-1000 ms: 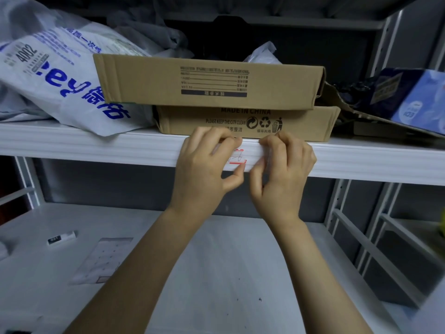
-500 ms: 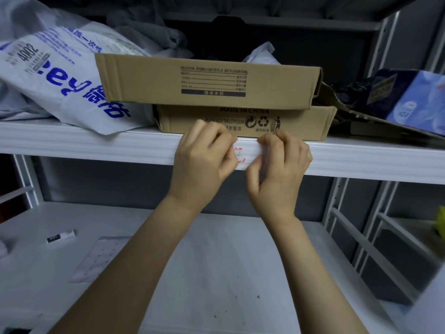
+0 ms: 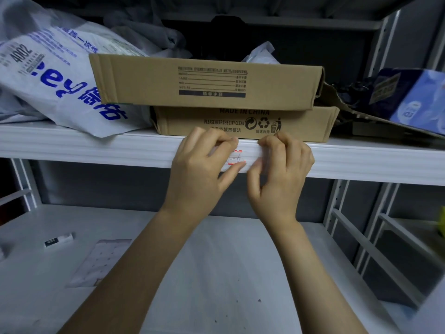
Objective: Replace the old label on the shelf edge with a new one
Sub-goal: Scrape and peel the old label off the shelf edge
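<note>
— Two hands at the shelf edge [image 3: 96, 150]? Confirm position.

— Confirmed. Left hand [image 3: 199, 165] and right hand [image 3: 281, 169] sit side by side on the white front lip, fingers curled over its top.

— Label [image 3: 234, 159] location?

— Between the hands, on the lip face; white with red marks, partly covered. Left thumb lies along its lower edge, fingertips at its top. Right-hand fingers are bent close together against the lip; whether they pinch anything, cannot tell.

— Surroundings?

— Two stacked cardboard boxes [image 3: 207, 83] directly behind, a white printed bag [image 3: 48, 75] far left, a label sheet [image 3: 101, 261] on the lower shelf, near left.
</note>
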